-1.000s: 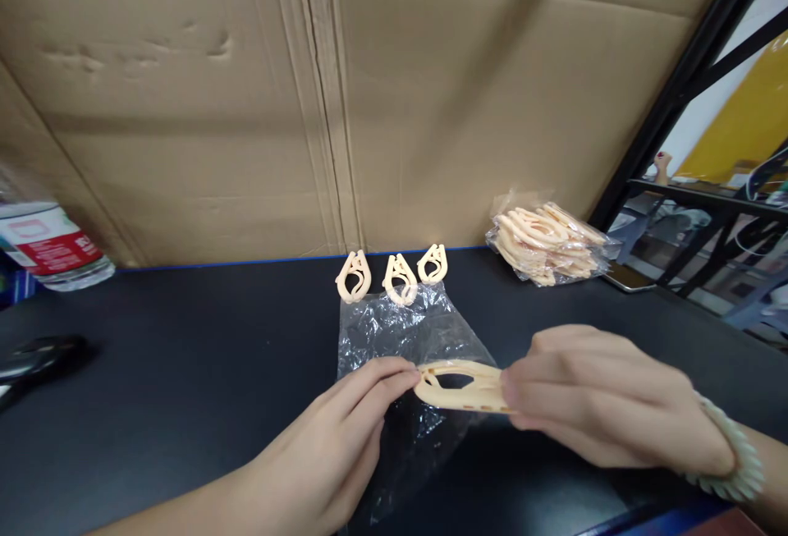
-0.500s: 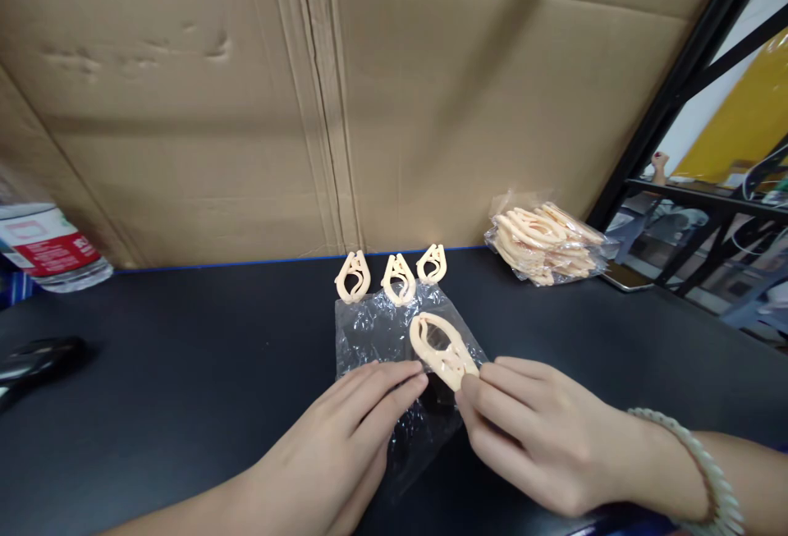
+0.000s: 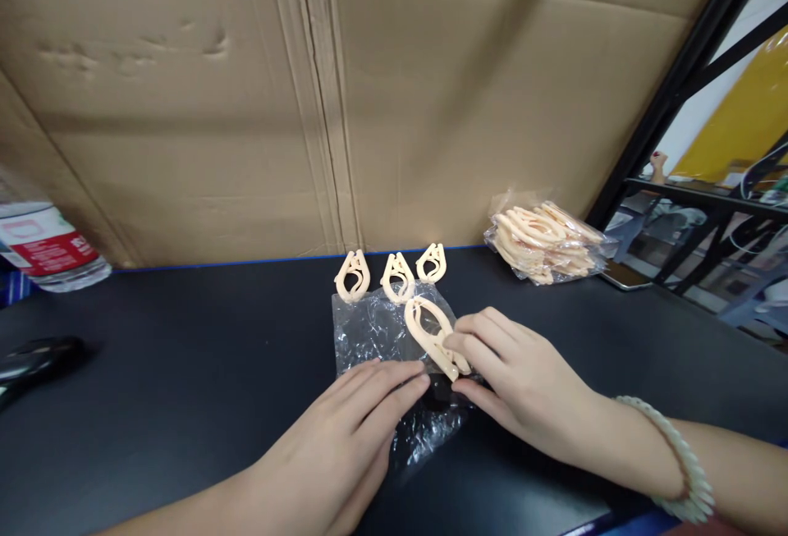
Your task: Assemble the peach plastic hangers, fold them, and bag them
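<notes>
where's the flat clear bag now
In the head view, the flat clear bag is near the centre of the black table, its far edge by three cream plastic pieces, the left hand overlapping it.

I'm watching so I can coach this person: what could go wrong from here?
The beige piece in the right hand overlaps the thin clear bag, so an edge might snag or tear the film. The bag's far edge also seems to meet the middle loose piece, so a tug could shift it.
</notes>
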The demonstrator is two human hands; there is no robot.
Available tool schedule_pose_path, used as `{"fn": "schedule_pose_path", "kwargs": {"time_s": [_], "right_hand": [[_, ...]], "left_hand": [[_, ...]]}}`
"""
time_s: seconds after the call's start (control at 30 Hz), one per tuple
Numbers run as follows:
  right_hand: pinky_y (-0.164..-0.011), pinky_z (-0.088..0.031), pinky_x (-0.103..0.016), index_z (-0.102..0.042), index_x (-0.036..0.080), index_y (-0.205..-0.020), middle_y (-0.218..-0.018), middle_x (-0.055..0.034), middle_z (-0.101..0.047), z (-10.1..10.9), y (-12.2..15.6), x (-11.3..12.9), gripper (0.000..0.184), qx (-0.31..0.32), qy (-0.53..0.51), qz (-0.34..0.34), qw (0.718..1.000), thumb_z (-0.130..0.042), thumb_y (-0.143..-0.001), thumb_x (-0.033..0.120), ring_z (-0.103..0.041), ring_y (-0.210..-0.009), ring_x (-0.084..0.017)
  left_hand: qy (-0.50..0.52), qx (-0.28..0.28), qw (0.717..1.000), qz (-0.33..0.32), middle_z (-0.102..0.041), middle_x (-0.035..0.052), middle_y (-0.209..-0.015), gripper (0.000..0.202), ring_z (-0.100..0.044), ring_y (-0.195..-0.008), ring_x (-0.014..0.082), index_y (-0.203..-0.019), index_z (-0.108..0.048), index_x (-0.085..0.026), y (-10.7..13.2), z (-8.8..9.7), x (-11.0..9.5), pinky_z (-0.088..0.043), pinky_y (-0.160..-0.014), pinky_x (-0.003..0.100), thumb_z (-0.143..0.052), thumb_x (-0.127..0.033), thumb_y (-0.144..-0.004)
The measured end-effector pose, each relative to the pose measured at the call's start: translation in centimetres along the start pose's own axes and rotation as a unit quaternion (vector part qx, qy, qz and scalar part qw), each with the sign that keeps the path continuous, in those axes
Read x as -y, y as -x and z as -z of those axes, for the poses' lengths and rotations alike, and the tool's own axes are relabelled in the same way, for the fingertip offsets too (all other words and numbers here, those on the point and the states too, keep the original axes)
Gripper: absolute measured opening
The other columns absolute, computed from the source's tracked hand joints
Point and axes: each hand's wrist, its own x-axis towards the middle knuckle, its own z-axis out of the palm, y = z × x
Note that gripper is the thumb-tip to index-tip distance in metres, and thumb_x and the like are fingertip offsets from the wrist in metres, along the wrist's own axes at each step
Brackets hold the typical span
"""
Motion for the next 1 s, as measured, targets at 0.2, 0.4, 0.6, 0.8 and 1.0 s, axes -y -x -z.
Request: {"fn": "schedule_pose_path", "kwargs": {"time_s": [0.2, 0.4, 0.6, 0.8, 1.0], "right_hand": [[-0.073, -0.051, -0.035, -0.059, 0.017, -0.105, -0.096, -0.0068, -0.064, -1.0, 0.1, -0.3, 0.023, 0.034, -0.072, -0.079, 0.994, -0.064, -0.083, 0.012, -0.057, -0.086, -0.022], [-0.073, -0.045, -0.034, -0.059, 0.016, -0.101, -0.093, -0.0073, -0.06, -0.1, 0.1, -0.6, 0.011, 0.043, -0.075, -0.01, 0.996, -0.057, -0.09, 0.018, -0.052, -0.084, -0.021], [-0.083, -0.042, -0.035, -0.064, 0.016, -0.102, -0.103, -0.0083, -0.054, 2.1, -0.2, -1.7, 0.03, 0.121, -0.216, 0.1, 0.964, -0.07, -0.083, 0.038, -0.049, -0.09, -0.019], [-0.083, -0.04, -0.034, -0.066, 0.018, -0.08, -0.094, -0.005, -0.056, 2.5, -0.3, -2.3, 0.01, 0.149, -0.191, 0.116, 0.963, -0.061, -0.088, 0.019, -0.049, -0.089, -0.018], [-0.077, -0.044, -0.034, -0.067, 0.015, -0.091, -0.09, -0.0072, -0.059, 2.9, -1.0, -2.8, 0.027, 0.122, -0.316, 0.12, 0.933, -0.061, -0.088, 0.042, -0.052, -0.083, -0.018]], "left_hand": [[0.002, 0.011, 1.0, 0.002, -0.043, 0.0063, -0.15, 0.065, -0.038, -0.138, 0.0192, -0.147, -0.029, -0.019, 0.0, 0.0, 0.1, -0.039, -0.114, 0.041, -0.04, -0.001, -0.085], [-0.002, 0.009, 1.0, -0.004, -0.044, 0.007, -0.149, 0.064, -0.039, -0.137, 0.0198, -0.147, -0.032, -0.018, 0.0, -0.1, 0.3, -0.038, -0.114, 0.042, -0.042, -0.002, -0.086], [-0.001, -0.006, 1.0, -0.021, -0.048, 0.0066, -0.146, 0.064, -0.043, -0.135, 0.0187, -0.146, -0.034, -0.019, 0.3, 0.1, 0.4, -0.037, -0.115, 0.043, -0.041, 0.001, -0.085], [0.026, -0.025, 0.999, -0.014, -0.051, 0.008, -0.143, 0.057, -0.045, -0.132, 0.0176, -0.142, -0.039, -0.017, 0.4, 0.2, 0.5, -0.042, -0.111, 0.036, -0.041, -0.001, -0.087], [0.053, -0.038, 0.997, -0.03, -0.051, 0.0088, -0.142, 0.056, -0.049, -0.128, 0.0194, -0.138, -0.046, -0.019, 0.4, 0.4, 0.4, -0.048, -0.105, 0.036, -0.042, 0.0, -0.085]]}}
